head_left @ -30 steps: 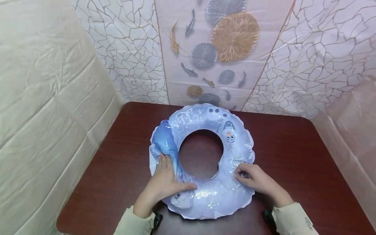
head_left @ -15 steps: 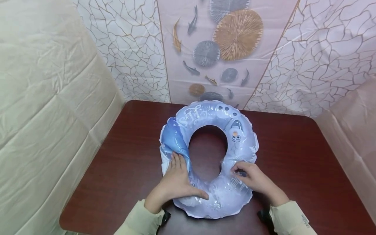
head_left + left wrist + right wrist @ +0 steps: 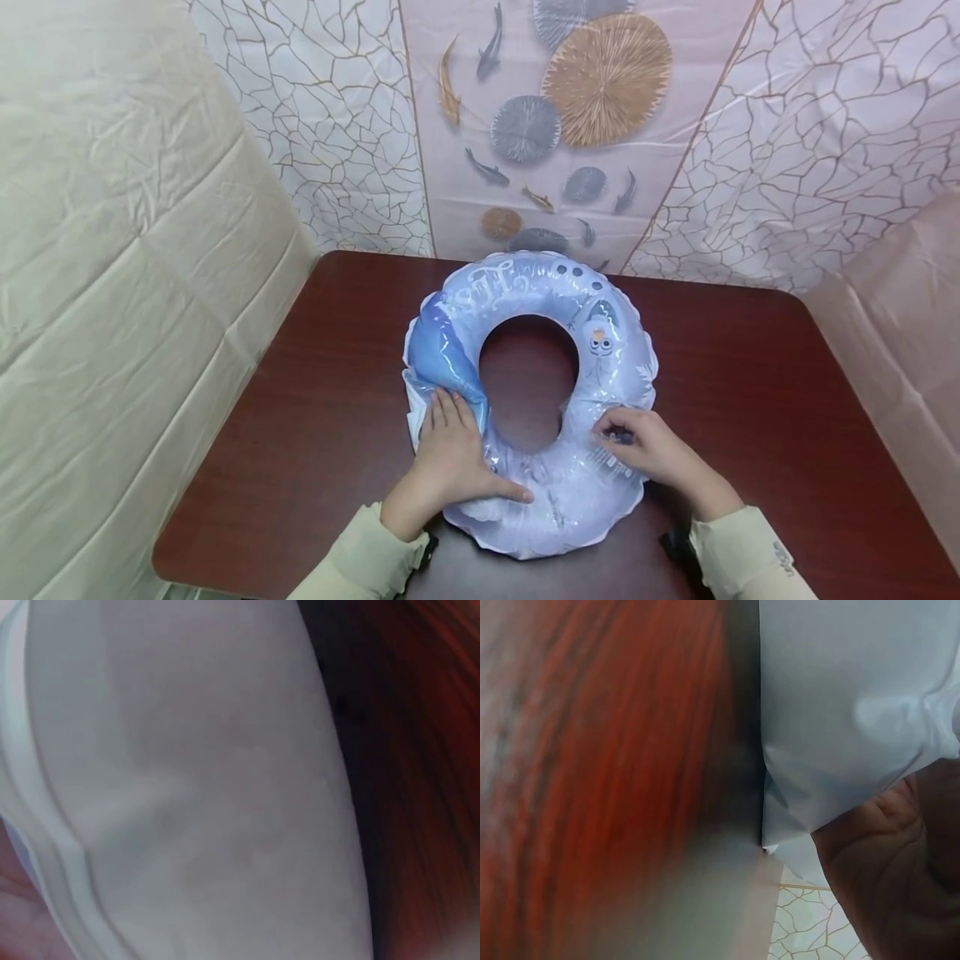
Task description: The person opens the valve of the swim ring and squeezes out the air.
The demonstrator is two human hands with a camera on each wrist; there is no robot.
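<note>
A pale blue inflatable swim ring (image 3: 611,375) with snowman and blue figure prints lies on the table, its left side creased and sagging. My left hand (image 3: 453,462) presses on its lower left part, fingers straight and thumb spread. On the lower right, beside a patch of small print, my right hand (image 3: 645,442) pinches a small part of the ring between thumb and curled fingers; the pinched spot is hidden. The swim ring's pale side (image 3: 210,780) fills most of the left wrist view. In the right wrist view, the right hand (image 3: 877,862) reaches over the ring's edge (image 3: 840,690).
The dark red-brown table (image 3: 300,467) has rounded corners. A patterned cloth backdrop (image 3: 337,125) with fish and round leaves stands behind it. Cream cloth (image 3: 135,250) closes off the left side, and pinkish cloth (image 3: 900,308) the right.
The swim ring has shifted right and its hole has narrowed. My left hand has moved right with it, while the ring's left and lower parts have creased. The right hand stays nearly in place.
</note>
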